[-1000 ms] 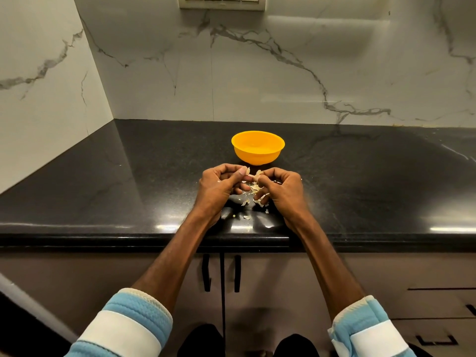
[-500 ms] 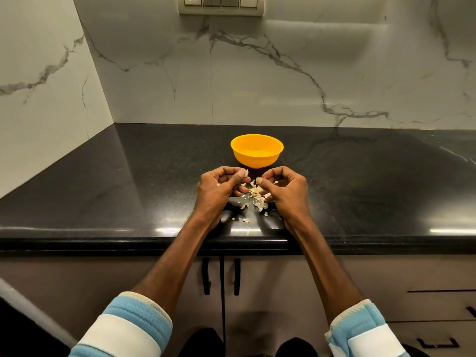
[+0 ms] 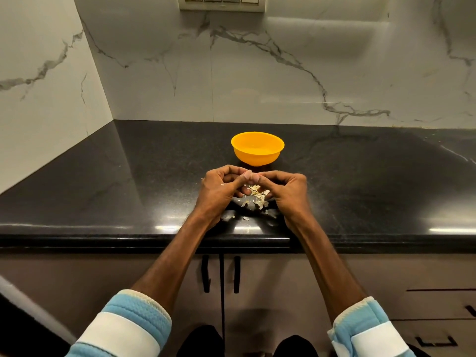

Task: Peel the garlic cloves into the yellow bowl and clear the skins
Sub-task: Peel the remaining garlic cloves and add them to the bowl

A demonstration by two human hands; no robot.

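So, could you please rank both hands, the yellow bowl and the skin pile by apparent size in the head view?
1. left hand, right hand: alike, nearer the camera.
2. yellow bowl.
3. skin pile, partly hidden.

Head view — downward, near countertop (image 3: 103, 191)

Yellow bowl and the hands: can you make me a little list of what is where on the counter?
bowl: yellow bowl, upright on the black counter, just beyond the hands
left hand: fingers curled, thumb tip meeting the other thumb
right hand: fingers curled, thumb tip against the left one
skins: garlic skins scattered on the counter between and below the hands
pinched thing: hidden behind the thumbs
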